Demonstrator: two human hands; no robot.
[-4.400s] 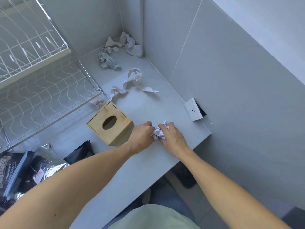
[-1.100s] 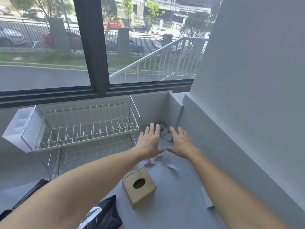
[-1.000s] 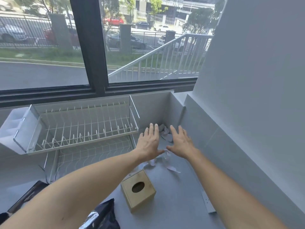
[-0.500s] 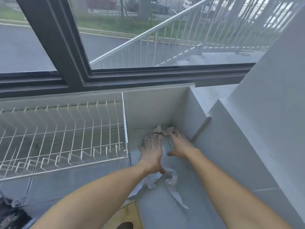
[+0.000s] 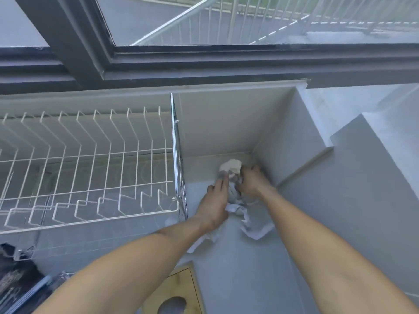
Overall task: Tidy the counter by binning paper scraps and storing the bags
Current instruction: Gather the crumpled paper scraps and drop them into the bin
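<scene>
Two bare hands reach into the far corner of the grey surface [image 5: 238, 279]. The left hand [image 5: 215, 203] lies palm down, its fingers [image 5: 221, 184] stretched flat and touching a crumpled paper wad [image 5: 231, 169] in the corner at 12 o'clock. The right hand [image 5: 252, 183] has its fingers curled around that same wad from the 3 o'clock side. One long twisted paper strip [image 5: 251, 225] trails from under the hands toward 6 o'clock, and a second torn piece [image 5: 203, 242] shows under the left wrist. One white wire dish rack [image 5: 90, 164] stands at 9 o'clock. One wooden tissue box [image 5: 179, 295] sits at 6 o'clock. At least one dark foil bag [image 5: 15, 275] lies at 8 o'clock.
</scene>
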